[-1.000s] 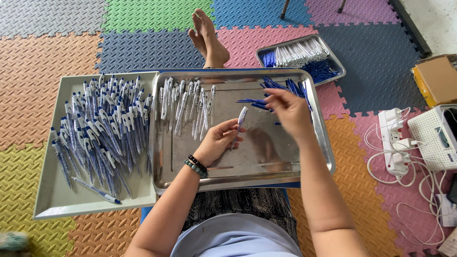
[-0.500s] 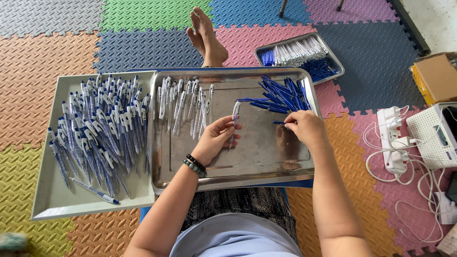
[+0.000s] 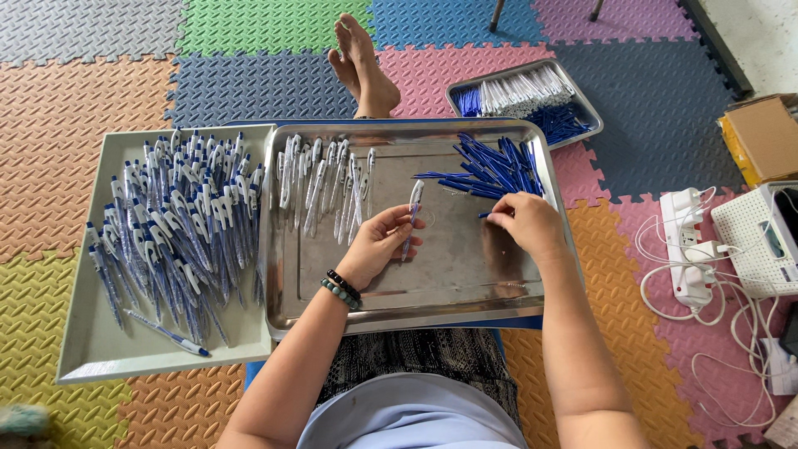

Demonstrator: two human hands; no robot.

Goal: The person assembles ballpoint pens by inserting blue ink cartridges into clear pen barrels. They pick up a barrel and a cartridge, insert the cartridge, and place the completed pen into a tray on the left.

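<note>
**Pen parts handled over a steel tray**

A steel tray (image 3: 399, 312) is seen nearest, resting on the lap. Over its middle, a clear pen barrel (image 3: 412, 206) is gripped upright by the fingers of the left hand (image 3: 378, 245). To the right, a blue refill (image 3: 485, 215) is pinched by the right hand (image 3: 525, 223). Just beyond, a heap of blue refills (image 3: 490, 166) is laid on the tray, and clear barrels (image 3: 324, 179) are lined at its far left. Finished pens (image 3: 174, 224) are piled on a white tray (image 3: 91, 349) at the left. Farther away, a small tray (image 3: 582, 104) is placed on the mat.
</note>
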